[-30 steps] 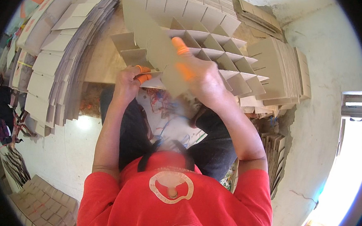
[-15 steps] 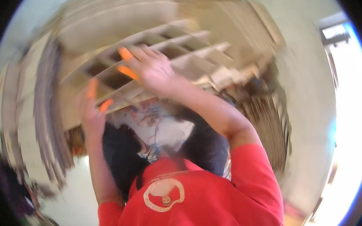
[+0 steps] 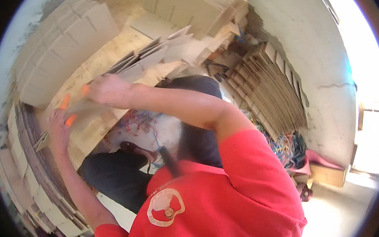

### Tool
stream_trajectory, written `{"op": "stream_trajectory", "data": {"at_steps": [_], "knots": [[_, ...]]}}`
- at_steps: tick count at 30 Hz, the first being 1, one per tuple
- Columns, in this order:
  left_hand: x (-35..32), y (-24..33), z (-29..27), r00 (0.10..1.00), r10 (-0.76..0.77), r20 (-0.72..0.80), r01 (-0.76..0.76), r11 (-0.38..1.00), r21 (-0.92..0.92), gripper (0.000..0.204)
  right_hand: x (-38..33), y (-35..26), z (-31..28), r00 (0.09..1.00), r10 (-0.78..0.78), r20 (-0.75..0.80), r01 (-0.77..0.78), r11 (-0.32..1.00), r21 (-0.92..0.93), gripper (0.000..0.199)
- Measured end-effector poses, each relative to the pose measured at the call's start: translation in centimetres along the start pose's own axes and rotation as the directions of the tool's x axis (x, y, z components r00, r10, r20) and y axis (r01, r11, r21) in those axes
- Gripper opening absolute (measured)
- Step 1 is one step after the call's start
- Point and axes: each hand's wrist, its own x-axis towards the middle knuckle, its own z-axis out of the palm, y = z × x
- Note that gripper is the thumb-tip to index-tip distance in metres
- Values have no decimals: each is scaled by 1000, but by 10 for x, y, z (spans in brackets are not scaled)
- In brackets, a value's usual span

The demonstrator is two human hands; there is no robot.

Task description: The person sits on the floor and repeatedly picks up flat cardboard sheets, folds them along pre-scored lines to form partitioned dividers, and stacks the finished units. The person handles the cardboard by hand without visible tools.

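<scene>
A brown cardboard divider [image 3: 152, 57] of interlocked strips lies folded nearly flat on a light wooden board [image 3: 138, 30]. My right hand [image 3: 111, 91] is closed at its lower left end; what its fingers grip is hidden. My left hand [image 3: 59, 130] is over the board's left edge, thumb and forefinger a little apart and blurred. A pale, smeared sheet [image 3: 92, 111] shows between the two hands, too blurred to name. Orange covers sit on fingertips of both hands.
Stacks of cardboard stand at the upper left [image 3: 63, 45] and at the back [image 3: 183, 7]. More cardboard strips [image 3: 27, 152] line the left side. A bundle of cardboard dividers [image 3: 269, 88] leans by the right wall. Coloured cords [image 3: 283, 150] lie below it.
The divider, spread into open cells before, is folded nearly flat now. Both hands have moved left, the right one off the cells to the divider's end. The view has turned.
</scene>
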Motion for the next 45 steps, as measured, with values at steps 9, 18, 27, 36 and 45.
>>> {"op": "stream_trajectory", "data": {"at_steps": [9, 18, 27, 36, 45], "knots": [[-94, 60, -54, 836, 228, -498, -59, 942, 332, 32, -12, -59, -116, 837, -406, -367, 336, 910, -242, 43], [-229, -28, -96, 567, -53, -822, 750, 445, 489, 23, -87, 160, -147, 894, 318, -316, -445, 535, -718, 56], [-214, -91, -54, 566, -318, -761, 808, 400, 433, 58, -173, 277, -153, 652, 744, -150, -594, 378, -710, 55], [-37, -41, -17, 758, -188, -625, 294, 953, 70, 41, -135, 264, -183, 600, 616, -510, -800, 481, -359, 28], [211, 7, 20, 798, 214, -564, -78, 964, 256, 57, -35, 131, -121, 498, 570, -653, -523, 799, 297, 34]]}}
